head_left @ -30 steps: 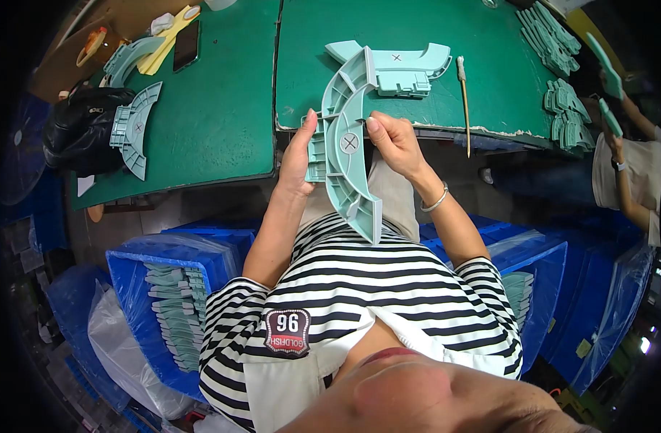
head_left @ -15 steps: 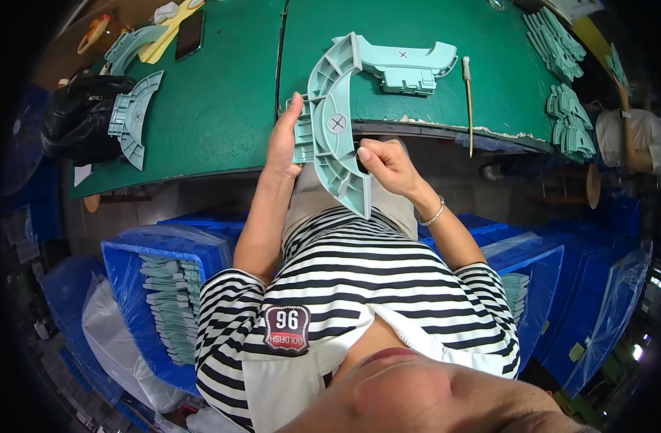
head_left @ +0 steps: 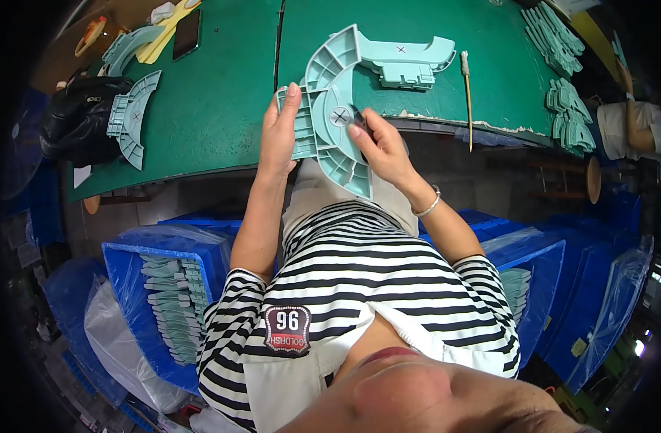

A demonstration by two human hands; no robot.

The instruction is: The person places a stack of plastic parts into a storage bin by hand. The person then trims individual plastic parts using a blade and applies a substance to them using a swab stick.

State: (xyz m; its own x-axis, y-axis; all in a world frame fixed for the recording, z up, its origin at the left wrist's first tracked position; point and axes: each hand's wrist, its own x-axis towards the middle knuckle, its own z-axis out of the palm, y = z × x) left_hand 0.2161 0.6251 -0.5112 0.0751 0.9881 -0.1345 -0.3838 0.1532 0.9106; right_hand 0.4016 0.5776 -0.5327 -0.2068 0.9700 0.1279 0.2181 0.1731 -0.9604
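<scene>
My left hand [head_left: 278, 133] grips a curved pale green plastic part [head_left: 326, 148] by its ribbed block, thumb on the near face and fingers behind. The part is held upright above the table's front edge and has a round spot marked with a black X. My right hand [head_left: 386, 150] is at the part's inner curved edge, thumb and fingers closed around a small dark object [head_left: 358, 117], mostly hidden, its kind unclear. Behind the held part, a similar green part [head_left: 408, 59] with an X lies on the green table.
A thin wooden stick [head_left: 468, 105] with a white tip lies at right. Stacked green parts [head_left: 570, 119] line the right edge. At left are a black bag [head_left: 81, 119], another curved part [head_left: 134, 119] and a phone [head_left: 187, 35]. Blue crates [head_left: 121, 278] flank me. Another person's arm [head_left: 628, 101] shows far right.
The held part has turned and shifted slightly up. My right hand has moved up along its inner edge, from the lower end toward the middle, with the dark object.
</scene>
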